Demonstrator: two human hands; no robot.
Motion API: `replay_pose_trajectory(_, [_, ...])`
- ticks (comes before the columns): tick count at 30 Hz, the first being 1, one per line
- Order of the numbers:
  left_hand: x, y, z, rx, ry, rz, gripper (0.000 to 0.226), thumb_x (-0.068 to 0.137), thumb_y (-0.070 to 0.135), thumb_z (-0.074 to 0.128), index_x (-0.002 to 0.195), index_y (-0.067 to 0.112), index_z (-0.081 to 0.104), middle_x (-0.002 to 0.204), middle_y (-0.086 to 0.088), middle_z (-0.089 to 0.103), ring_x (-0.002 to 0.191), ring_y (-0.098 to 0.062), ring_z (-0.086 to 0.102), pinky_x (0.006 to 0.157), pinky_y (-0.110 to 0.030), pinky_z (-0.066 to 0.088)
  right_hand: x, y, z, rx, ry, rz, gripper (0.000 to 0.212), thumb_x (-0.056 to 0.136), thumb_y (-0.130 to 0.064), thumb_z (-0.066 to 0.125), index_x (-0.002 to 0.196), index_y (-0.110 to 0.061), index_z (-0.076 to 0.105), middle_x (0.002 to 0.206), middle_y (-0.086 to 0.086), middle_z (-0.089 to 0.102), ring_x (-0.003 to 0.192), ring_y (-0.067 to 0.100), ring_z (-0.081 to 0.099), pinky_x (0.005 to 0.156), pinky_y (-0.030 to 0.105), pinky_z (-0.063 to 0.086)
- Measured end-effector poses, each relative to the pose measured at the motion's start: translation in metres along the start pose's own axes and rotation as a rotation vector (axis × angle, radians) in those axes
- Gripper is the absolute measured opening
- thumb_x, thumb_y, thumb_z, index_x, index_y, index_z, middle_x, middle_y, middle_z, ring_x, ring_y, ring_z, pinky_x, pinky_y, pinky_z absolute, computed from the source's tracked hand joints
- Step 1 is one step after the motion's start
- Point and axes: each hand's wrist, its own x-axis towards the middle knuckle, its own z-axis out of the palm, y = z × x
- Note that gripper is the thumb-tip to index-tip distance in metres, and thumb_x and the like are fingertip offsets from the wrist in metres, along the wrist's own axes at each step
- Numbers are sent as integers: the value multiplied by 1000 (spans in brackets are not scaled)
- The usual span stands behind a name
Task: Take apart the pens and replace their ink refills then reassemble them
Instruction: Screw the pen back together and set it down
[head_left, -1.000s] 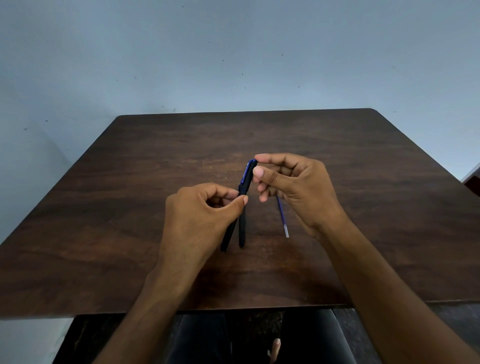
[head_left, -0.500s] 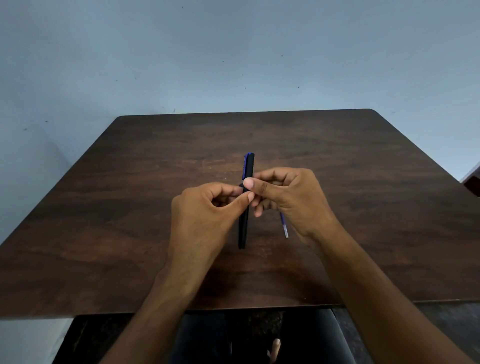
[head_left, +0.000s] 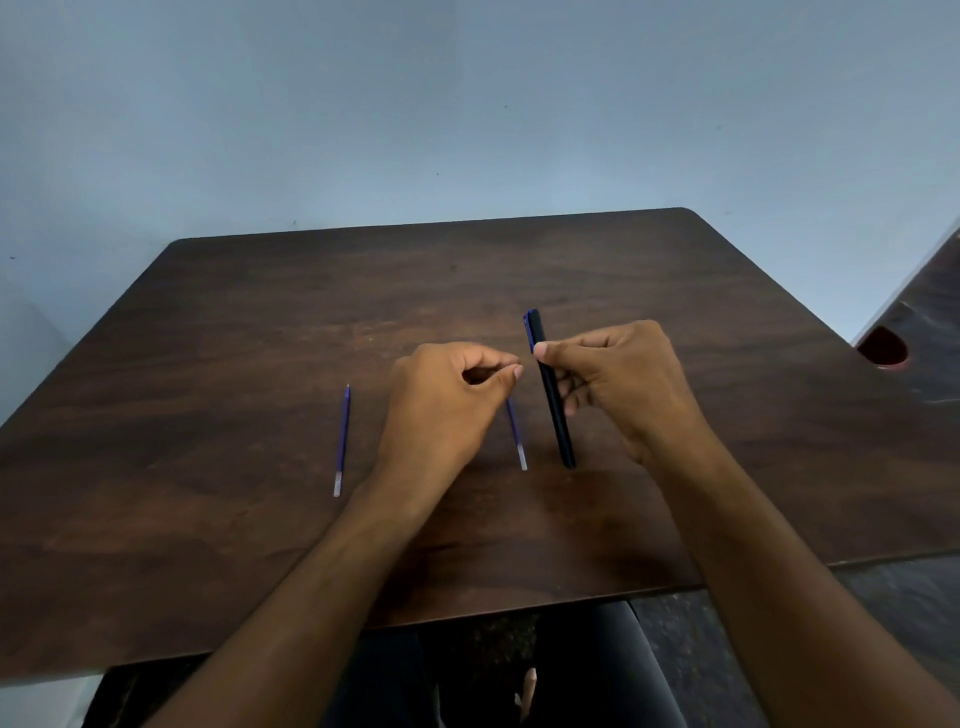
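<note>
Dim, even light, soft faint shadows, slight overall blur, and wide-angle bending at the edges.

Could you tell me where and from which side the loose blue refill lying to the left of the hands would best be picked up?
I'd pinch the refill at mid-length, coming straight down from above with thumb and forefinger on its two long sides. It is thin and lies flat on the table, with bare wood on both sides; a mid-shaft grip should avoid the fine tip at its far end and keep it balanced.
</note>
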Motion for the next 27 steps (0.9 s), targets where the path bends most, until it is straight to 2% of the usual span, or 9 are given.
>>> replay_pose_trajectory(5, [15,-2,20,51,-30,-22,5,84,33,76,88,31,79,72,23,69,75,20,60,58,2,40,4,9,-15,-281,46,130,22,82,-21,82,69,-4,78,55,9,70,38,16,60,43,25,51])
replay_pose_trajectory(8, [18,-4,30,47,-47,-36,0,82,29,79,82,29,79,65,22,67,68,19,59,52,1,37,8,11,-22,-397,49,189,19,84,-23,81,71,-9,78,63,15,72,40,17,60,47,28,54])
replay_pose_trajectory(11, [21,-4,37,65,-69,-35,1,80,29,80,80,28,80,66,19,69,68,16,61,51,0,37,9,6,-25,-507,41,220,17,86,-26,78,73,-15,77,71,16,74,53,21,65,63,33,62])
replay_pose_trajectory(15, [24,-5,41,76,-76,-40,2,79,29,81,80,28,80,67,18,70,66,16,61,50,0,38,13,-1,-24,-614,14,275,26,89,-28,75,89,-3,79,87,18,76,81,31,74,79,44,62])
replay_pose_trajectory(18, [25,-7,41,62,-95,-55,2,79,28,82,80,27,81,63,24,66,64,17,61,48,0,39,14,-2,-22,-739,-63,305,32,91,-31,72,98,0,77,98,18,76,94,32,73,87,44,59])
replay_pose_trajectory(21, [24,-8,40,60,-97,-78,3,79,27,82,77,28,80,60,26,63,63,14,62,45,-1,38,16,6,-21,-751,-75,239,31,92,-29,70,97,2,74,98,20,74,91,35,71,83,46,59])
replay_pose_trajectory(24, [23,-10,37,65,-84,-99,6,79,27,82,74,29,79,56,26,62,60,10,63,41,-2,37,29,11,-15,-902,-96,351,39,90,-39,71,108,-4,71,105,15,72,100,30,68,85,42,59])
replay_pose_trajectory(25, [23,-11,36,66,-79,-97,6,79,27,83,74,28,79,56,27,61,61,13,62,42,-1,37,33,13,-14,-932,-91,388,42,88,-42,73,110,-7,71,106,14,71,100,28,67,81,40,59])
replay_pose_trajectory(27, [23,-13,35,71,-81,-93,3,79,27,83,77,28,80,58,28,60,64,19,59,47,1,38,39,16,-10,-956,-74,396,43,85,-45,74,109,-9,71,100,11,69,87,25,65,60,36,52])
